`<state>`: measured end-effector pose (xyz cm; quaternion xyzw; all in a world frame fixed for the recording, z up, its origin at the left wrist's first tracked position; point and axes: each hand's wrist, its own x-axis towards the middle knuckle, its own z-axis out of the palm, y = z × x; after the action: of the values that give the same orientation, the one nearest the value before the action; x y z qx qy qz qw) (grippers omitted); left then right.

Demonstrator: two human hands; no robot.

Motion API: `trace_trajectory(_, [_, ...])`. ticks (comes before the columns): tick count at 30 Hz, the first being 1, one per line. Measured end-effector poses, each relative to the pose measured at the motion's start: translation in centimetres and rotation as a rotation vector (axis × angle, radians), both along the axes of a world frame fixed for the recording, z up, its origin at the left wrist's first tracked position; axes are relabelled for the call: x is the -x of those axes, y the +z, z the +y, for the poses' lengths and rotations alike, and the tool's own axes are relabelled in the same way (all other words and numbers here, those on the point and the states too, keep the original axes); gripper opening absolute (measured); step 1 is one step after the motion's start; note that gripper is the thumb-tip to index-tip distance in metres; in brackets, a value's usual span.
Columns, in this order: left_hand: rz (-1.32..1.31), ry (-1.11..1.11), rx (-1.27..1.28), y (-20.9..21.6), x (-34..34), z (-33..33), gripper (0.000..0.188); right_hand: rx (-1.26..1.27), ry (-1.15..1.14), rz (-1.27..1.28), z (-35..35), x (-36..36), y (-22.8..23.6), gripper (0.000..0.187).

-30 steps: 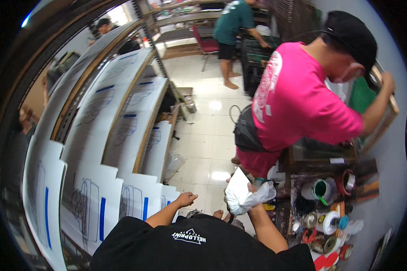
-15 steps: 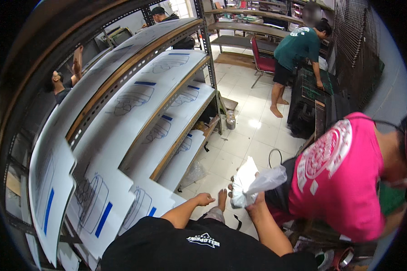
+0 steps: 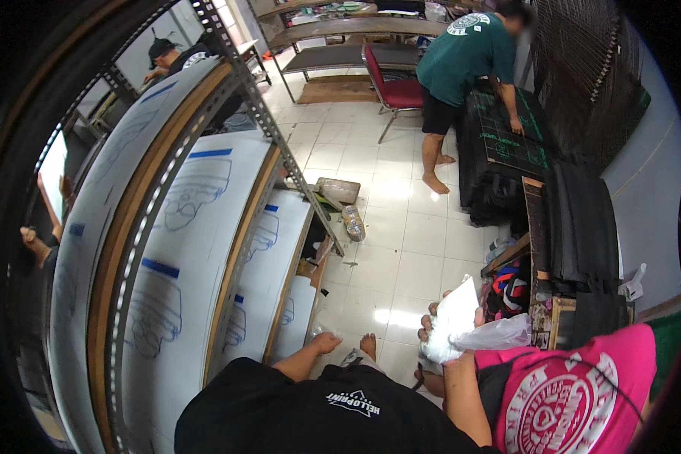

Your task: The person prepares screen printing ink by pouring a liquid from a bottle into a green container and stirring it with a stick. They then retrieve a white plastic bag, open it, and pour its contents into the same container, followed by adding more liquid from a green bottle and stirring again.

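Right fingers hold a plastic bag with something white inside. Left fingers curl in. White sheets lie on shelves beside the tiled floor.

White lettering on black shirt, on pink shirt

Workshop, printing by the look. Slotted-angle steel rack carrying tiers of white sheets, similar line drawing and blue bar repeated across them. Person in green shirt bends over black pile. Loaded plank shelves at back, tiled floor, another person behind the rack.
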<state>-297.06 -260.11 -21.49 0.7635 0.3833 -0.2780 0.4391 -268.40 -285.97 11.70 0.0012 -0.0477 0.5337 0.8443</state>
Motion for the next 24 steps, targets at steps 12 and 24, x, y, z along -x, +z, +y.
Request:
trace_trajectory(12, [-0.19,-0.241,-0.065,5.6,-24.8,15.3,0.06,0.161,-0.257,0.034,8.9,-21.2,-8.7,0.068])
trace_trajectory(24, [0.067,-0.105,-0.141,7.4,-44.7,31.4,0.066,0.114,0.323,-0.149,34.2,-55.6,-8.6,0.075])
